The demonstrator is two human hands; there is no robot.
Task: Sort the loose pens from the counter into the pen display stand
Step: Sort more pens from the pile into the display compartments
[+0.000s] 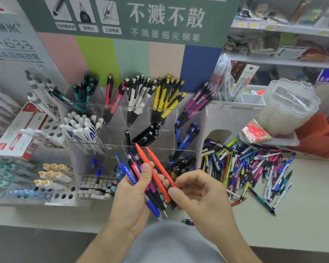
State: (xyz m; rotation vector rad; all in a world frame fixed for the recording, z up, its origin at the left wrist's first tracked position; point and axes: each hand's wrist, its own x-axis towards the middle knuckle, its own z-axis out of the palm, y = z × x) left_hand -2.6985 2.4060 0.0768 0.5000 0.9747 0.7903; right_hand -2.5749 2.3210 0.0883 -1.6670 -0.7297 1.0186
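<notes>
A person's left hand [135,188] grips a fanned bundle of pens [141,179] in front of the pen display stand [190,118], thumb pressed across the barrels: a blue pen, pink and purple ones, a black one and an orange pen [152,173] whose tip points up and away. The right hand [199,192], just beside it, pinches a second orange pen [160,168] near its lower end between thumb and curled fingers, the barrel lying almost parallel to the first.

Beyond the hands stands the clear, tiered stand, its compartments sorted by colour. Along the far row, from left to right, are green, pink, black-and-white, yellow [167,95] and purple pens. The middle row holds white-capped pens at left, black pens [146,134] in the centre and blue pens [186,135] at right. The near row holds more blue and dark pens, partly hidden by the hands.

To the right of the stand, a loose pile of mixed pens [254,171] sprawls across the pale counter [302,215], with a dark green pen lying at its near edge. One small purple piece lies on the counter close to the person's grey sleeve or clothing. A stack of clear plastic trays [291,107] rises at far right, small red scissors [256,130] in a packet beside it. Correction tapes and boxed stationery fill the left side.
</notes>
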